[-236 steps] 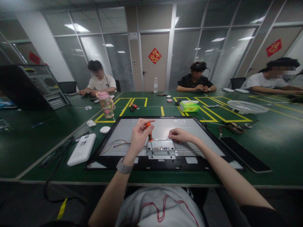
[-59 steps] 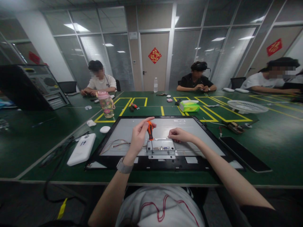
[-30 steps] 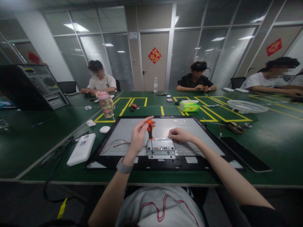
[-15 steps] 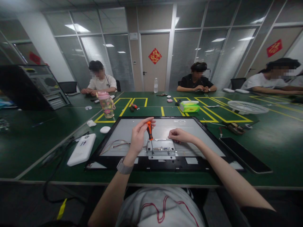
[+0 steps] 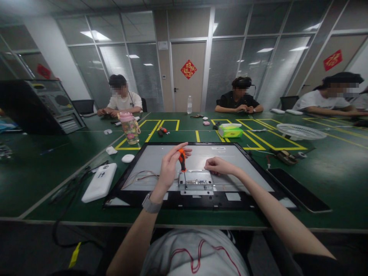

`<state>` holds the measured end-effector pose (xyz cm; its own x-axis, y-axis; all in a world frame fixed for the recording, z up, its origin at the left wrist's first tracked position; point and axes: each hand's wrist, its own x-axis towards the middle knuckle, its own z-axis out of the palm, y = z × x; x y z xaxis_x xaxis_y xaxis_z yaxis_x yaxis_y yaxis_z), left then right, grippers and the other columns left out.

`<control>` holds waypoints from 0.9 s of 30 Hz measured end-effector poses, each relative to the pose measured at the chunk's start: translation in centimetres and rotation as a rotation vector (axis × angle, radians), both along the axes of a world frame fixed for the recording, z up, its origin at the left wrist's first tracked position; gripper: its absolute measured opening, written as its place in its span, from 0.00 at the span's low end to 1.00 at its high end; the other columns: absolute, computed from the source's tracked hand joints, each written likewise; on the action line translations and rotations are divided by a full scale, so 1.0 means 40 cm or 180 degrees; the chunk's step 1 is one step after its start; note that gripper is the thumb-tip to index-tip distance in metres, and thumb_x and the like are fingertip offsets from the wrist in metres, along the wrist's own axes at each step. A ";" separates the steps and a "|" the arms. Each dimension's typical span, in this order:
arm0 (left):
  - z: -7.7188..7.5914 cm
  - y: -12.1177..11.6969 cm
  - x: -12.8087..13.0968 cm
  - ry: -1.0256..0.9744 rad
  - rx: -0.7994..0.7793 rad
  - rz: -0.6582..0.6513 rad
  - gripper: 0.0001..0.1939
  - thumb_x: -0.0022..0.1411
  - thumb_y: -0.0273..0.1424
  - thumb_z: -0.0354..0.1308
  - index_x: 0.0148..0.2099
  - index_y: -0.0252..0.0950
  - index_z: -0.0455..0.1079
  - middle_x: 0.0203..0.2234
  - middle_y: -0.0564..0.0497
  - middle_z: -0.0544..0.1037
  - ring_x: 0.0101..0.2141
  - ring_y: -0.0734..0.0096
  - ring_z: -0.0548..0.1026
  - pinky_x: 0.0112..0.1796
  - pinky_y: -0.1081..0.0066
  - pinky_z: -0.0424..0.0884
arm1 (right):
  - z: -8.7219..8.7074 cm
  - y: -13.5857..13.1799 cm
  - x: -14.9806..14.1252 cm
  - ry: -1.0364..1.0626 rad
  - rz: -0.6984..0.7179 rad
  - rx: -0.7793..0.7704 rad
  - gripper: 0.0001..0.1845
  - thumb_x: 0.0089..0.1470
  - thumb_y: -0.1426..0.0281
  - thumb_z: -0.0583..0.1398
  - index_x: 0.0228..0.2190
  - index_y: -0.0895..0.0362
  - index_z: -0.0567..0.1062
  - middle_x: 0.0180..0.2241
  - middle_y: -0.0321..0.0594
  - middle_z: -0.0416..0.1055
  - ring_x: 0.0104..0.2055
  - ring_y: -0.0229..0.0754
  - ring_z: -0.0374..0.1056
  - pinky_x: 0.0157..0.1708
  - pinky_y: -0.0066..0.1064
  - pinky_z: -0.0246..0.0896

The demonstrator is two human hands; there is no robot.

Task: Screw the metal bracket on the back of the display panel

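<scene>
My left hand (image 5: 170, 165) is closed around the orange and black handle of a screwdriver (image 5: 182, 159), with the index finger stretched out above it. The screwdriver stands nearly upright, its shaft pointing down at the left part of a metal box (image 5: 198, 178) with connector ports. This box sits on the back of a flat display panel (image 5: 152, 155) with a black frame. At the box's far right edge rests my right hand (image 5: 218, 165), fingers curled together; whatever they pinch is hidden. Thin wires (image 5: 143, 176) run leftward from the box.
Left of the panel lie a white power bank (image 5: 99, 182) and a white round case (image 5: 127, 158); a drink bottle (image 5: 129, 128) stands beyond. A black phone (image 5: 297, 189) lies at right. Farther back are a green tissue pack (image 5: 230, 130), a fan grille (image 5: 300, 131) and several seated people.
The screwdriver handle has turned slightly in my left hand, and the fingers on it have shifted a little. My right hand stays in about the same place.
</scene>
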<state>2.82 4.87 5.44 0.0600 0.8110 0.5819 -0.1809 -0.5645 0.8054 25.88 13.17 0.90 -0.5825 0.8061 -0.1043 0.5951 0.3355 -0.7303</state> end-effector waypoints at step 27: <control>0.001 -0.001 -0.001 0.0182 0.0182 0.0399 0.14 0.63 0.33 0.49 0.45 0.36 0.74 0.39 0.46 0.73 0.37 0.69 0.72 0.40 0.70 0.68 | 0.000 -0.002 -0.001 0.0062 0.0014 -0.0028 0.19 0.50 0.55 0.57 0.26 0.59 0.66 0.17 0.30 0.60 0.17 0.31 0.56 0.16 0.23 0.54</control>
<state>2.79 4.85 5.47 -0.0052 0.7800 0.6258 -0.0610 -0.6249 0.7783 25.86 13.10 0.92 -0.5881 0.8026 -0.1000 0.5791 0.3315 -0.7448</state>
